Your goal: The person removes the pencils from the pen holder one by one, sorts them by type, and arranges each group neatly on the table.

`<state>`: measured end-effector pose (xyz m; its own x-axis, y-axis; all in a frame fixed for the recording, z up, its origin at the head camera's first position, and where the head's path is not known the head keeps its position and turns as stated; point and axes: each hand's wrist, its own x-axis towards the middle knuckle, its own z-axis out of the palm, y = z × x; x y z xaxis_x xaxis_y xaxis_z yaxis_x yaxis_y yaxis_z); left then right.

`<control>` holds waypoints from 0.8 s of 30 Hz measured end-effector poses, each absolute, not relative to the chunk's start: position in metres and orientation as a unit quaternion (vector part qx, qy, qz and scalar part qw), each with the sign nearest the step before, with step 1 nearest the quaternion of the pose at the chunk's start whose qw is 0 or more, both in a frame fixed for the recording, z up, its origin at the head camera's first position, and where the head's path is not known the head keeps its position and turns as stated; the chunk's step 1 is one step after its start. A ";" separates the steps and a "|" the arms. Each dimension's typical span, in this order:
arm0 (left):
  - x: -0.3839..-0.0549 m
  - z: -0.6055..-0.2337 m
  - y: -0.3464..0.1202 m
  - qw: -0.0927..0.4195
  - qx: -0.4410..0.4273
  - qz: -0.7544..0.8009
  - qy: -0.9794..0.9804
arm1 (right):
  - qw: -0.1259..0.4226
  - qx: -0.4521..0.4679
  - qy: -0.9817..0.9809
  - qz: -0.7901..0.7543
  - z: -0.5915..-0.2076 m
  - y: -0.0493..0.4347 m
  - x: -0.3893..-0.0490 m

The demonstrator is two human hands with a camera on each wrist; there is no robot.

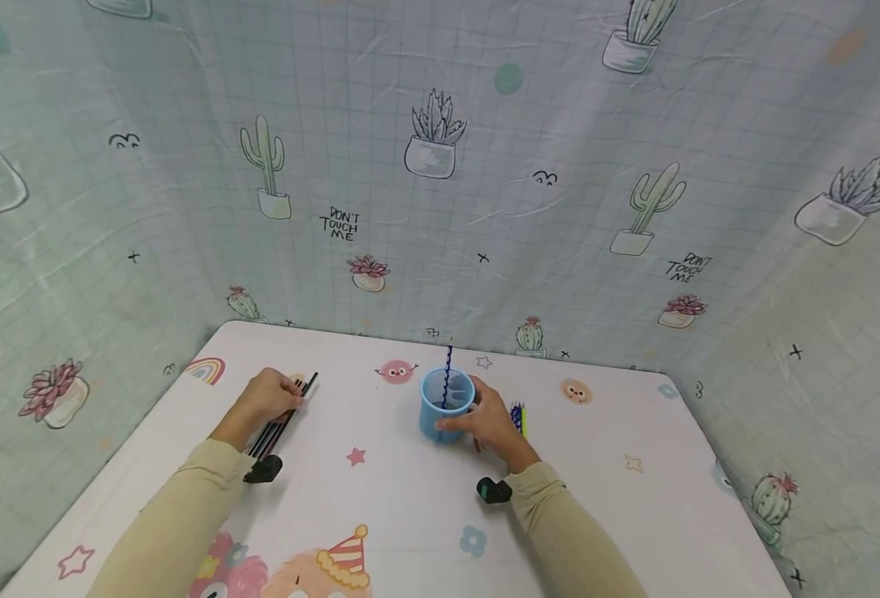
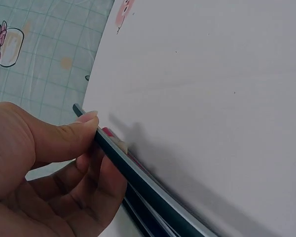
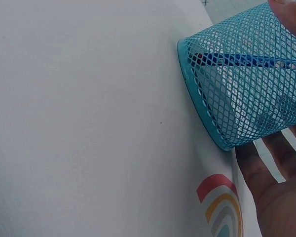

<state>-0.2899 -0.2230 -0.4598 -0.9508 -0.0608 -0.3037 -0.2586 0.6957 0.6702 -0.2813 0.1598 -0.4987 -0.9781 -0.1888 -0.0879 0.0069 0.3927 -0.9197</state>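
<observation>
My left hand (image 1: pixel 266 399) pinches a dark pencil (image 2: pixel 138 173) near its end, between thumb and fingers. Several more dark pencils (image 1: pixel 262 438) lie bunched beneath that hand, partly hidden by it. Around a light blue mesh pencil cup (image 1: pixel 432 422) curls my right hand (image 1: pixel 494 419), with the thumb on the near side and the fingers round the far side. Inside the cup a dark blue patterned pencil (image 1: pixel 447 374) stands nearly upright; its lower part shows through the mesh in the right wrist view.
Several blue and yellow-green pencils (image 1: pixel 518 417) lie just right of the right hand, partly covered by it. The white table (image 1: pixel 395 498) has printed cartoon figures, and a cactus-patterned cloth (image 1: pixel 485 216) rises behind it and at both sides.
</observation>
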 end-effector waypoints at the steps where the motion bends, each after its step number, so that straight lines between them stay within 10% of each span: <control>1: -0.290 -0.460 -0.224 0.130 -0.088 0.377 0.913 | 0.090 -0.055 0.830 -0.547 -0.498 0.160 -0.281; 24: -0.286 -0.466 -0.228 0.089 -0.090 0.269 0.955 | 0.090 -0.055 0.824 -0.556 -0.497 0.160 -0.280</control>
